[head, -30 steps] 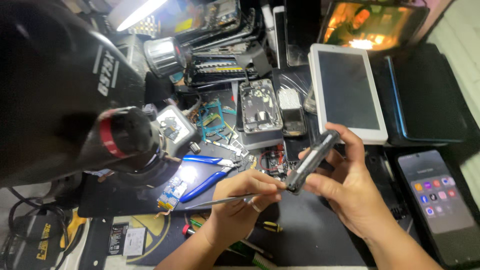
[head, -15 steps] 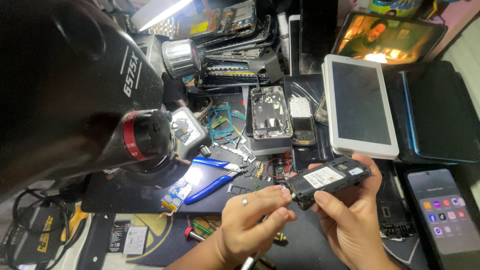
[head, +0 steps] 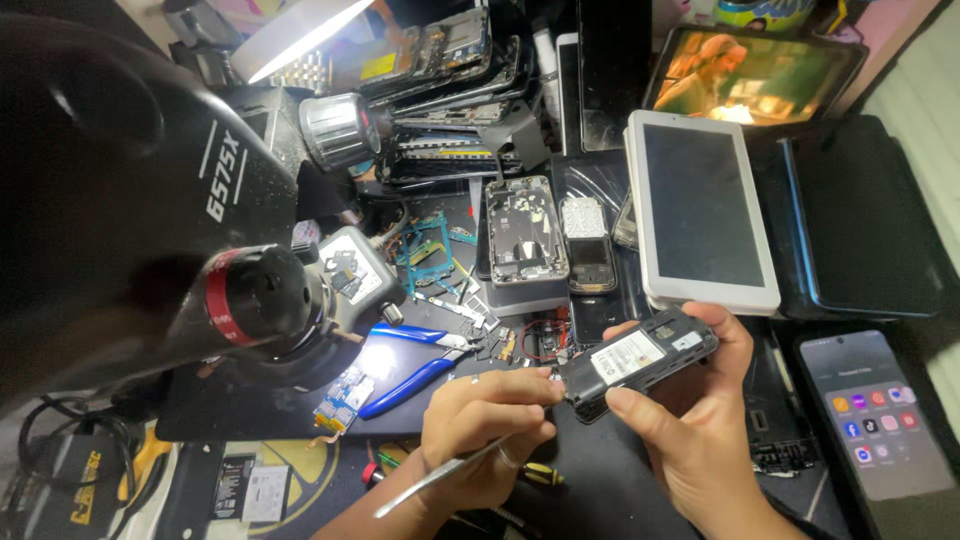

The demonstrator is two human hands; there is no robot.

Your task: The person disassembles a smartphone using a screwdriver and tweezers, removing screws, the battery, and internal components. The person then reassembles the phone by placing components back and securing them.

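Observation:
My right hand (head: pixel 700 420) grips a small black phone (head: pixel 640 358) with its back off, so a white-labelled battery faces up. The phone is held level above the dark work mat. My left hand (head: pixel 485 430) holds thin metal tweezers (head: pixel 440 480) that trail back toward my wrist. Its fingertips pinch at the phone's left end, where the two hands meet.
A black microscope (head: pixel 150 220) fills the left. Blue-handled pliers (head: pixel 420 365) lie on the mat. Behind are an opened phone frame (head: pixel 525 232), a white tablet (head: pixel 700 210), a dark tablet (head: pixel 860 230), a lit screen (head: pixel 750 80), stacked phone parts, and a lit smartphone (head: pixel 875 420) at right.
The phone has turned from edge-on to flat with its battery side up. My left hand has swung the tweezers back and brought its fingers to the phone's left end.

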